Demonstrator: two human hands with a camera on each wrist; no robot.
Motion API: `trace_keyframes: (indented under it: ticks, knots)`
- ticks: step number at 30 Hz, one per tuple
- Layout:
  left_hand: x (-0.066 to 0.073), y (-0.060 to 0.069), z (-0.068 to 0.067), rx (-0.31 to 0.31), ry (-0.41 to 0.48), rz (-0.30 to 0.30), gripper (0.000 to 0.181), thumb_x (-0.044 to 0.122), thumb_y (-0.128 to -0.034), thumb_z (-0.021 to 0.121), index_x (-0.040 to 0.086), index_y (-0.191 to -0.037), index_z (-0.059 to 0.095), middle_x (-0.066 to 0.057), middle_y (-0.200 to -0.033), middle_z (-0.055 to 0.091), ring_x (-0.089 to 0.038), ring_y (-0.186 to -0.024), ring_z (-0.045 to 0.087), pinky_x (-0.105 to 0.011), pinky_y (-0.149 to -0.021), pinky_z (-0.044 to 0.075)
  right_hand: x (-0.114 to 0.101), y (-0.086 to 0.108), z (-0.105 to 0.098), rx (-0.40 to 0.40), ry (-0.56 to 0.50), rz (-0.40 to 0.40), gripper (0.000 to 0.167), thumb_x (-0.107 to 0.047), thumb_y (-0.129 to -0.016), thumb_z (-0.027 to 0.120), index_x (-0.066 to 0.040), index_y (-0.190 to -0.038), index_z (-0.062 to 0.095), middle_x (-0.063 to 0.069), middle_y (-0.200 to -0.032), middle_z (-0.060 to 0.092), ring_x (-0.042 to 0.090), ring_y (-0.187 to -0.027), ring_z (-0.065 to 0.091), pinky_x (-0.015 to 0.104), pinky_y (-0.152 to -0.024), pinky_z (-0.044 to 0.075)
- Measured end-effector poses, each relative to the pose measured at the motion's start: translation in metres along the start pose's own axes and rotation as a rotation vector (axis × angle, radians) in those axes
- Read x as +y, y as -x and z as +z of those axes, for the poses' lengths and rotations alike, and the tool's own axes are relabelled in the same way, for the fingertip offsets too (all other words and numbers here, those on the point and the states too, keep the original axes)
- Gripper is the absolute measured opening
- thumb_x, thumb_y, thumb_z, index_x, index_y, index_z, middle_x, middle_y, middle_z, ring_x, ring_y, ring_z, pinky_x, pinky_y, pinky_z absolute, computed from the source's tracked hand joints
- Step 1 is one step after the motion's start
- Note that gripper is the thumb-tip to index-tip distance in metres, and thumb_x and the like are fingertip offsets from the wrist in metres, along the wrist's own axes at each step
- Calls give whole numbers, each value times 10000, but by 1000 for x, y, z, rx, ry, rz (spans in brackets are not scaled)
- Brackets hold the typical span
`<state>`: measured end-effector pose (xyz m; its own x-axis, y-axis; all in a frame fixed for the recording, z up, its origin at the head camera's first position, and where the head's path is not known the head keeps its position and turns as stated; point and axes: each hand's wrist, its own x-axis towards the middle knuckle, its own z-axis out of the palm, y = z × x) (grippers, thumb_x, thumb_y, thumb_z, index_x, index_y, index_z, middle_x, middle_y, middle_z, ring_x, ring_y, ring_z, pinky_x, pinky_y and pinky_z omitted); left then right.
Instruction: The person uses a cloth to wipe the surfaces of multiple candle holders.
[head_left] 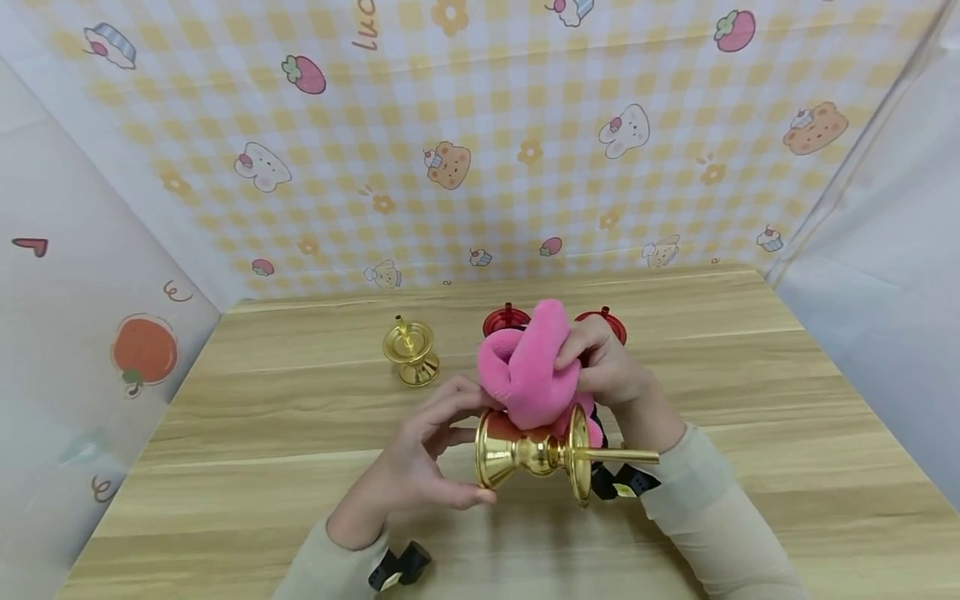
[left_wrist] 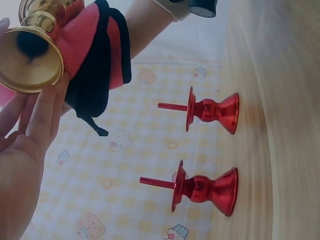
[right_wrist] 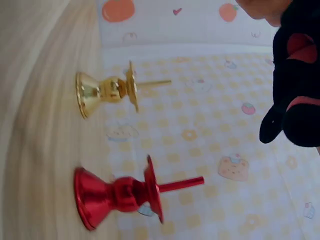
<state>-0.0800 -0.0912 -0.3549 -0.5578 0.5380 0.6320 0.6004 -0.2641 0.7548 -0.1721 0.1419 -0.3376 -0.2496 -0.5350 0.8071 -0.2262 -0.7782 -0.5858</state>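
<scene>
My left hand [head_left: 416, 454] grips the wide base of a gold candle holder [head_left: 534, 457] between thumb and fingers. The holder lies sideways above the table, its spike pointing right. In the left wrist view, the hollow underside of the holder [left_wrist: 30, 62] shows. My right hand [head_left: 611, 371] holds a bunched pink plush cloth [head_left: 536, 371] with black edging against the upper side of the holder. The black edging [left_wrist: 92, 85] hangs down in the left wrist view. Part of the holder's far side is hidden by the cloth.
A second gold candle holder [head_left: 415, 354] stands upright on the wooden table [head_left: 300, 433], left of the hands. Two red candle holders [left_wrist: 217, 112] [left_wrist: 207, 190] stand behind the hands, partly covered in the head view. A patterned yellow-checked curtain [head_left: 495, 217] rises at the table's back edge.
</scene>
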Motion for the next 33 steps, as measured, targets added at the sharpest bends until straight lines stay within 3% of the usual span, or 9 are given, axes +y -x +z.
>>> trace_keyframes:
  ticks: [5, 11, 16, 20, 24, 29, 33]
  knots:
    - [1, 2, -6, -2, 30, -1, 787, -34, -702, 857, -51, -1395, 485, -112, -1308, 494, -134, -1232, 548, -384, -926, 577, 8, 4, 3, 66, -104, 35, 287, -57, -952, 630, -154, -1205, 727, -19, -1200, 718, 60, -1056, 668, 165, -852, 555]
    - [2, 3, -17, -7, 85, 2, 746, -27, -725, 840, -55, -1387, 497, -58, -1338, 490, -158, -1243, 561, -372, -954, 563, 15, 7, 10, 162, -112, 70, 314, -60, -957, 620, -182, -1230, 715, -36, -1254, 680, 75, -1115, 627, 172, -899, 540]
    - [0, 2, -23, 14, 127, 82, 682, 128, -817, 809, -59, -1391, 490, -86, -1388, 504, -201, -1291, 520, -335, -1021, 529, 11, 6, 20, 283, -49, 146, 373, -12, -938, 613, -215, -1234, 715, -31, -1271, 668, 81, -1120, 614, 188, -907, 545]
    - [0, 0, -24, 48, 121, 171, 685, 180, -847, 787, -102, -1386, 474, -121, -1407, 515, -229, -1318, 481, -316, -1116, 447, 5, 3, 30, 360, 52, 213, 532, 80, -870, 530, -254, -1246, 706, -72, -1286, 650, 63, -1086, 608, 181, -873, 552]
    - [1, 0, -24, 79, 104, 212, 703, 237, -872, 766, -140, -1378, 456, -147, -1399, 532, -239, -1311, 489, -306, -1119, 440, 2, -2, 36, 296, 68, 184, 607, 99, -846, 484, -242, -1319, 654, -103, -1338, 615, 47, -1105, 586, 171, -903, 523]
    - [2, 3, -24, 127, 143, 183, 691, 255, -883, 755, -100, -1399, 465, -130, -1414, 552, -206, -1289, 537, -285, -1078, 477, -1, -8, 39, 160, 2, 131, 692, 116, -821, 432, -191, -1434, 525, -41, -1396, 535, 76, -1144, 524, 187, -938, 485]
    - [2, 2, -26, 218, 178, 188, 697, 287, -892, 749, -102, -1398, 468, -134, -1407, 567, -191, -1250, 578, -266, -1046, 498, -2, -13, 41, 163, 162, 125, 581, 61, -934, 553, -174, -1456, 451, -33, -1319, 524, 83, -1135, 526, 187, -914, 522]
